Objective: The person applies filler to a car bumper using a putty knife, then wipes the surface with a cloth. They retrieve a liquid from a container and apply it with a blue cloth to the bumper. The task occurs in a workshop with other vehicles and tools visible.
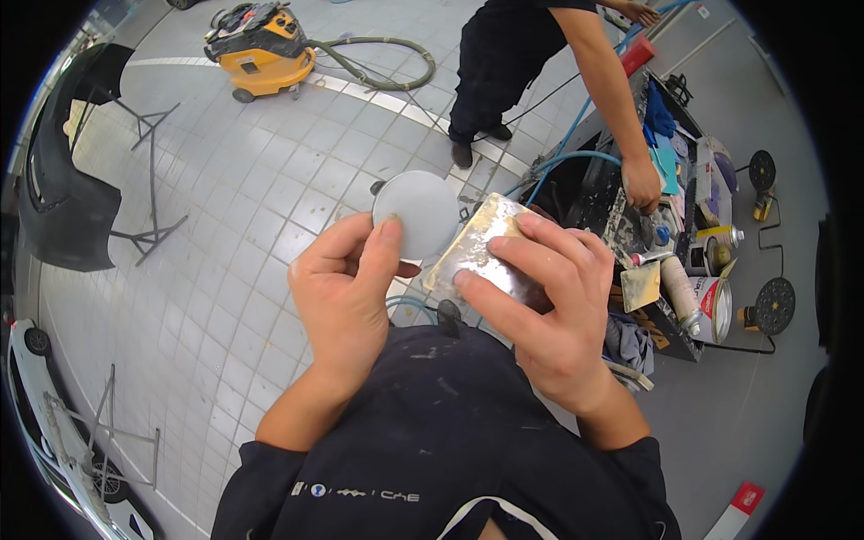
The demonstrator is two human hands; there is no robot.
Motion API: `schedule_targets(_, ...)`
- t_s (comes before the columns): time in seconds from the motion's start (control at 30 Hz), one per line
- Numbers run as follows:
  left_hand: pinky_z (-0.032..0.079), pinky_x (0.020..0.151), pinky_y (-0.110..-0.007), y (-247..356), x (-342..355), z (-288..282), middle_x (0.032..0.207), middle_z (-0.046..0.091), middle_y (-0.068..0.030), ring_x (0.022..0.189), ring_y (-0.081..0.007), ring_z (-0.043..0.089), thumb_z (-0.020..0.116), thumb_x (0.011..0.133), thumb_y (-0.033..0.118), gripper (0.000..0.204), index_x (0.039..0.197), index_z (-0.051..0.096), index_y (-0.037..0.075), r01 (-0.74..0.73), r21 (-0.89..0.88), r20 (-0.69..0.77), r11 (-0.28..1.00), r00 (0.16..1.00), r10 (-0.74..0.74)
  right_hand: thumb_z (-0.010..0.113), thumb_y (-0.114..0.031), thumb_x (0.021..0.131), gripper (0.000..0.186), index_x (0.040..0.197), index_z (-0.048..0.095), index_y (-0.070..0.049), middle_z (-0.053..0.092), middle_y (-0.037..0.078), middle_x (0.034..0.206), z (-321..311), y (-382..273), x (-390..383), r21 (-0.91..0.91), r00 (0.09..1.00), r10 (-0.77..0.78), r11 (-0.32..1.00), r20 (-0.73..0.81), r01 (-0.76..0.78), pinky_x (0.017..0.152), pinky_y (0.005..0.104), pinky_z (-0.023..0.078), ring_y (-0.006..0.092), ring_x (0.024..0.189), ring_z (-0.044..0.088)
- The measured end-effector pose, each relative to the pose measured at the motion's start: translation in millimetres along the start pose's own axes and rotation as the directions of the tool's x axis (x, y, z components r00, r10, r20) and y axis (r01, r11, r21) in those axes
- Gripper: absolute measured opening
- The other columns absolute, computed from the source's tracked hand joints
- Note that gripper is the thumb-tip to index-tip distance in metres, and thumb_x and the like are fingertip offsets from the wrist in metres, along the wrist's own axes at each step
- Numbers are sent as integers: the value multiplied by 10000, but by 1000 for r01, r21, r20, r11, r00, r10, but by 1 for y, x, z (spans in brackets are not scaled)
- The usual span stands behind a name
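My left hand (pixel 340 301) pinches a thin round grey disc (pixel 420 209) near its lower left edge, thumb on its face. My right hand (pixel 553 328) grips a rectangular metal plate (pixel 478 232) smeared with cream-coloured residue, fingers spread over its top. The plate is tilted, just right of the disc. Behind my right hand stands a cluttered cart (pixel 621 233) with cans, a spray can (pixel 679 292) and a cream-smeared board (pixel 640 286).
A co-worker (pixel 499 63) in dark clothes reaches onto the cart. A yellow vacuum (pixel 261 67) with a hose sits at the back. A dark bumper (pixel 63 216) rests on stands at left; a white car part (pixel 36 414) lies lower left.
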State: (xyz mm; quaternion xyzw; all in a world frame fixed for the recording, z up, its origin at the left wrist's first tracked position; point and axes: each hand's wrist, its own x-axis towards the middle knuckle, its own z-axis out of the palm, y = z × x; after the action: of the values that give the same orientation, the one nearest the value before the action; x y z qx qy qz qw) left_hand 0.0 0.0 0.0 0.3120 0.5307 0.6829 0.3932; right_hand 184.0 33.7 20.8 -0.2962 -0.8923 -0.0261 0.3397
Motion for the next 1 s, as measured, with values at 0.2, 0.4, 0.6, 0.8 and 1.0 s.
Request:
schedule_targets(0.2, 534, 575, -235, 4, 1, 6, 731, 674, -74, 639, -85, 624, 657, 930, 90, 171, 903, 680, -78, 25, 67, 53, 997, 998, -28, 667, -208, 734, 258, 983, 719, -246, 618, -16, 1102, 1, 6, 5, -13, 1000, 25, 1000, 12, -25, 892, 426, 348, 207, 1118, 593)
schedule_targets(0.4, 462, 621, -250, 2, 1, 9, 745, 633, -39, 671, -83, 551, 614, 958, 113, 210, 870, 657, -72, -5, 37, 10, 999, 1000, 5, 656, -214, 759, 266, 1017, 709, -252, 619, -14, 1102, 2, 9, 1, -25, 998, 30, 999, 63, -28, 899, 437, 347, 211, 1134, 584)
schedule_targets(0.6, 399, 632, -222, 6, 8, 3, 741, 606, -4, 686, -55, 489, 635, 955, 129, 224, 898, 678, -83, -41, 185, -11, 982, 999, 43, 706, -205, 729, 327, 1041, 715, -303, 597, -14, 1142, -9, 0, -9, -36, 993, 78, 996, 86, -75, 919, 462, 342, 216, 1163, 582)
schedule_targets(0.8, 362, 629, -219, 10, 2, 10, 727, 571, 26, 690, -40, 439, 637, 956, 138, 241, 865, 685, -80, -45, 219, 19, 975, 999, 42, 684, -151, 759, 333, 1065, 742, -270, 589, 41, 1161, -12, -2, 3, -55, 999, 21, 998, 47, -19, 963, 462, 343, 278, 1187, 557)
schedule_targets(1.0, 366, 639, -234, 10, -2, 7, 728, 561, 24, 712, -41, 448, 625, 964, 136, 238, 848, 676, -65, -40, 184, 63, 982, 998, 29, 677, -147, 751, 339, 1065, 742, -257, 589, 46, 1155, -5, 1, 5, 43, 996, 28, 999, 81, -31, 935, 456, 358, 288, 1164, 563)
